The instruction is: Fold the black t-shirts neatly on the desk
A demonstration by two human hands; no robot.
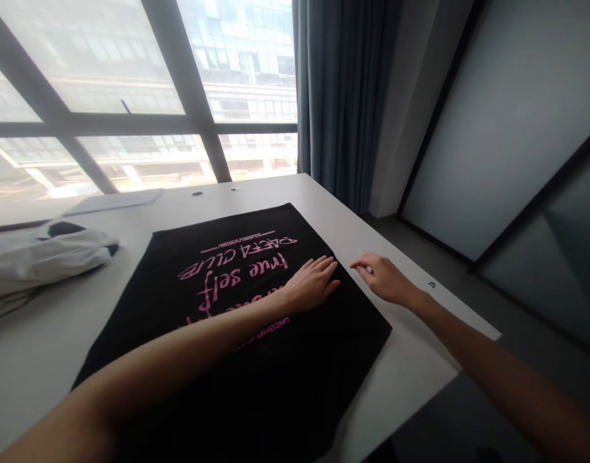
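Note:
A black cloth (285,366) with pink printed lettering, perhaps a garment, lies spread over the white table. Its letters, "true self" among them, face away from me. My left hand (312,283) rests palm down on the cloth near its right edge, fingers extended. Just past that edge, my right hand (384,276) is over the bare tabletop with thumb and fingers drawn into a pinch. A small pale spot shows between its thumb and finger; I cannot tell whether it is an object or the table behind. My left forearm covers part of the lettering.
A crumpled grey and white cloth (44,257) lies at the left of the white table (372,247). Behind it is a flat pale sheet (114,201). A dark round disc (197,193) sits near the far edge. A blue curtain (343,96) hangs beside the windows.

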